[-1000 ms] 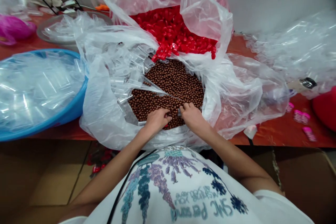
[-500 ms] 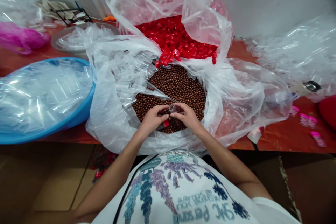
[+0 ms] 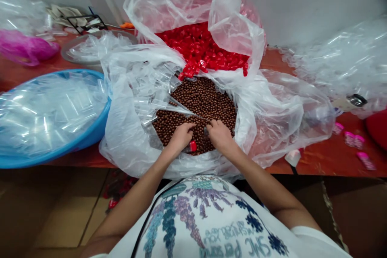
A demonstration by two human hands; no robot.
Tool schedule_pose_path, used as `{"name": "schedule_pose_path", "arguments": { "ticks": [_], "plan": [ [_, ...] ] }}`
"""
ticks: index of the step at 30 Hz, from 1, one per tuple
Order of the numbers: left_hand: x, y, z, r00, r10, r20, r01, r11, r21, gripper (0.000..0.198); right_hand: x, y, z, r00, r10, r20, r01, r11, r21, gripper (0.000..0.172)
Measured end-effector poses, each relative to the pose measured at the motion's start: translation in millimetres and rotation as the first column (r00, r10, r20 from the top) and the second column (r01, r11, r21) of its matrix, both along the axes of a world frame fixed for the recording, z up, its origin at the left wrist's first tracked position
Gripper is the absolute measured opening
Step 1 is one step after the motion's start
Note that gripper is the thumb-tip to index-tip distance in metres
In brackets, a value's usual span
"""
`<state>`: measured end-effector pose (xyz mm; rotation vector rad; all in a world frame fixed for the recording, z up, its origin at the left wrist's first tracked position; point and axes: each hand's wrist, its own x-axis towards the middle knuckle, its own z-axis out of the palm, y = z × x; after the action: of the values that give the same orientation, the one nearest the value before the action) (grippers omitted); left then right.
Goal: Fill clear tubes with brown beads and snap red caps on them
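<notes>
Over a heap of small brown balls [image 3: 205,98], my two hands work a short distance apart. My left hand [image 3: 180,137] is closed, thumb and fingertips curled together. Under its palm shows a clear tube with a red cap [image 3: 192,146], partly hidden by the hand and seemingly held in the lower fingers. My right hand [image 3: 220,136] is closed with its fingers down at the balls. A clear plastic tube [image 3: 206,131] shows in part at its fingertips. The balls lie in a white plastic bag [image 3: 121,129], with loose clear tubes [image 3: 151,84] along its left side.
Behind the balls stands a bag of red caps [image 3: 199,44]. A blue basin [image 3: 102,121] full of clear tubes is at left, beside a pink bag [image 3: 33,48]. More clear tubes [image 3: 347,56] are piled at right, near several pink-capped containers [image 3: 353,140] on the red table [image 3: 326,157].
My hands were close together at the tube's open mouth. They have since parted, and my right hand has turned fingers-down with the tube to the balls. More of the red cap shows.
</notes>
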<state>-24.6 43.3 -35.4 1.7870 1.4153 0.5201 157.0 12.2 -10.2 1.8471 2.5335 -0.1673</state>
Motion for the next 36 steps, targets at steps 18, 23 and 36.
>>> {"name": "schedule_pose_path", "arguments": {
  "ticks": [18, 23, 36],
  "plan": [
    [-2.6, -9.8, 37.4, 0.607, 0.289, 0.740, 0.072, 0.908, -0.414, 0.046, -21.1, 15.9, -4.4, 0.096, -0.383, -0.919, 0.046, 0.924, -0.381, 0.023],
    [-5.5, -4.4, 38.8, 0.536, 0.368, 0.759, 0.018, 0.894, -0.447, 0.045, -13.5, 28.9, 0.5, 0.058, -0.422, -0.905, -0.047, 0.904, -0.425, 0.021],
    [-11.5, -3.1, 40.7, 0.418, 0.472, 0.776, -0.041, 0.864, -0.503, 0.034, -21.2, 178.9, 11.2, 0.769, 0.045, -0.638, 0.142, 0.960, 0.239, 0.021]
  ]
}}
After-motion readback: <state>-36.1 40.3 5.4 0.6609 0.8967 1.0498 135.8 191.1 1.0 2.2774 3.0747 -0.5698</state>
